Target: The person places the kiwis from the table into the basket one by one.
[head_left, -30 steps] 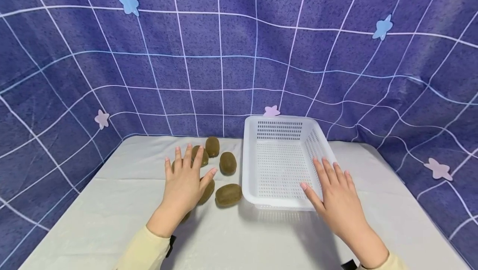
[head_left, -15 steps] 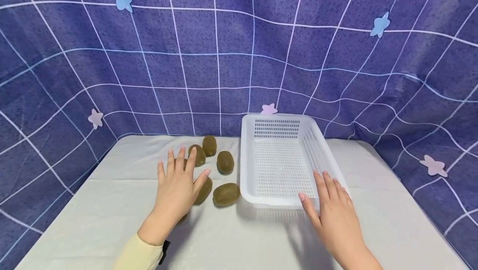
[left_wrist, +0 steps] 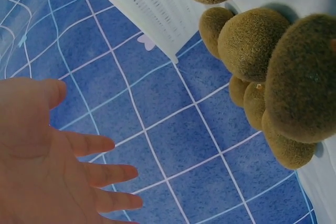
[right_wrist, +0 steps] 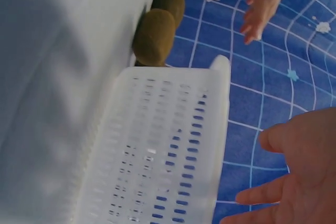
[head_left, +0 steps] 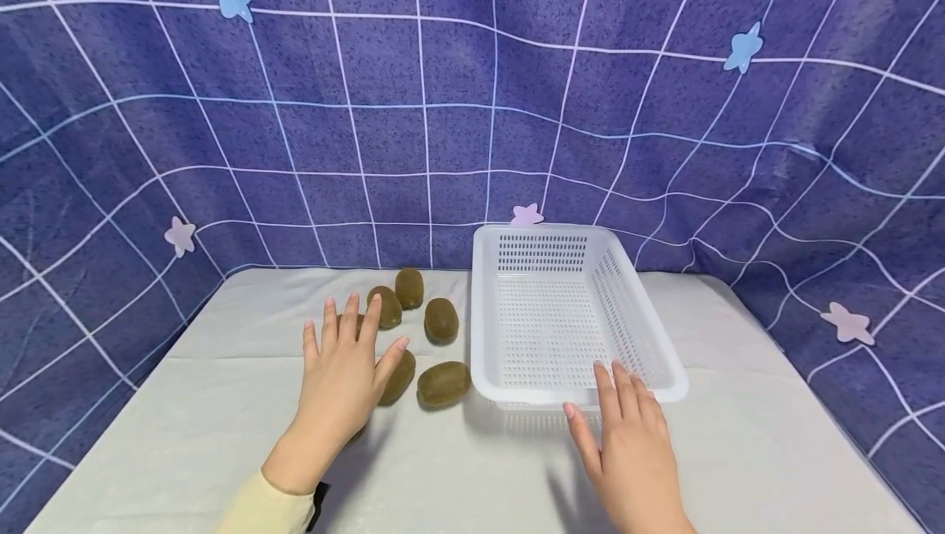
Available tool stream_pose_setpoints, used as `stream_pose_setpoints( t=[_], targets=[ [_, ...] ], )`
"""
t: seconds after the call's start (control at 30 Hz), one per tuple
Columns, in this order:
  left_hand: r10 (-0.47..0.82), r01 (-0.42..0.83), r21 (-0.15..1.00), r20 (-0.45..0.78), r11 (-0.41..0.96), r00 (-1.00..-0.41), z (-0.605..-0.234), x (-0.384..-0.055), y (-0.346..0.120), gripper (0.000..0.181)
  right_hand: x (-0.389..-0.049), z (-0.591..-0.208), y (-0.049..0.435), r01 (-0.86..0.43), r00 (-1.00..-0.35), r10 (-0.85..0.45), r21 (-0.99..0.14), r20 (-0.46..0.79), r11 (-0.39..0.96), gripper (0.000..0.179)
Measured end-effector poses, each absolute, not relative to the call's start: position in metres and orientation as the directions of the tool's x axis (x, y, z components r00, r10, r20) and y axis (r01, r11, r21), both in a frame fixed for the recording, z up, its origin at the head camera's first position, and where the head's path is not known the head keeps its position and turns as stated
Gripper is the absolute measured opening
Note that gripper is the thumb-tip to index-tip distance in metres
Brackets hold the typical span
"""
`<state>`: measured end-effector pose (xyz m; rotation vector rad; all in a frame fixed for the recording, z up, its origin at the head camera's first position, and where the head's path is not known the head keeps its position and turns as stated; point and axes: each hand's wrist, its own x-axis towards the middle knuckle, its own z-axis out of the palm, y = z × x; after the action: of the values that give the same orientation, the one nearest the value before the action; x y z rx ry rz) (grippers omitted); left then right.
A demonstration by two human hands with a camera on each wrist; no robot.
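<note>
Several brown fuzzy kiwis (head_left: pixel 441 321) lie loose on the left half of the table. Over them hovers my left hand (head_left: pixel 340 386), fingers straight and spread, holding nothing and hiding some of the fruit. In the left wrist view, a gap shows between the left hand (left_wrist: pixel 47 156) and the kiwis (left_wrist: pixel 254 43). My right hand (head_left: pixel 627 452) is above the near right part of the white plastic basket (head_left: pixel 483 337), fingers extended, with nothing in it. The right wrist view shows the right hand (right_wrist: pixel 299 166) apart from the basket wall (right_wrist: pixel 157 145). No fruit shows inside the basket.
A white cloth covers the table (head_left: pixel 221 403). Behind and at both sides hangs a blue curtain (head_left: pixel 354 140) with a white grid and star shapes. One kiwi (head_left: pixel 444 385) lies close to the basket's left side.
My right hand has drawn back toward me and to the left, from the basket's right side to its near edge. The left hand stays over the kiwis, slightly lower in view. Kiwis and basket look unmoved.
</note>
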<state>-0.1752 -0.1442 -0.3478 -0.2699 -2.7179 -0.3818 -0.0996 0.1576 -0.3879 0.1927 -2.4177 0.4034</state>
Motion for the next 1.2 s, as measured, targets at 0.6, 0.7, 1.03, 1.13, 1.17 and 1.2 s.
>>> stream_pose_setpoints(
  t=[0.6,0.7,1.03,1.13,1.17,1.2],
  targets=[
    [0.149,0.249,0.231,0.378,0.941,-0.914,-0.353,-0.173,-0.143,0.067,-0.108,-0.402,0.15,-0.248,-0.796,-0.086,-0.194,0.599,0.949,0.06],
    [0.158,0.252,0.225,0.366,0.941,-0.917,-0.354,-0.173,-0.142,0.066,-0.109,-0.404,0.15,-0.243,-0.803,-0.088,-0.189,0.589,0.951,0.061],
    [0.181,0.275,0.224,0.364,0.935,-0.914,-0.36,-0.174,-0.138,0.065,-0.112,-0.406,0.151,-0.25,-0.81,-0.096,-0.193,0.578,0.949,0.057],
    [0.188,0.284,0.224,0.371,0.932,-0.909,-0.362,-0.173,-0.137,0.065,-0.112,-0.406,0.151,-0.255,-0.806,-0.097,-0.196,0.584,0.947,0.055],
    [0.19,0.287,0.221,0.376,0.932,-0.907,-0.363,-0.173,-0.137,0.064,-0.112,-0.406,0.151,-0.257,-0.805,-0.097,-0.196,0.585,0.946,0.054],
    [0.19,0.289,0.221,0.381,0.932,-0.905,-0.363,-0.173,-0.136,0.065,-0.112,-0.406,0.152,-0.258,-0.804,-0.099,-0.195,0.586,0.946,0.053]
  ],
)
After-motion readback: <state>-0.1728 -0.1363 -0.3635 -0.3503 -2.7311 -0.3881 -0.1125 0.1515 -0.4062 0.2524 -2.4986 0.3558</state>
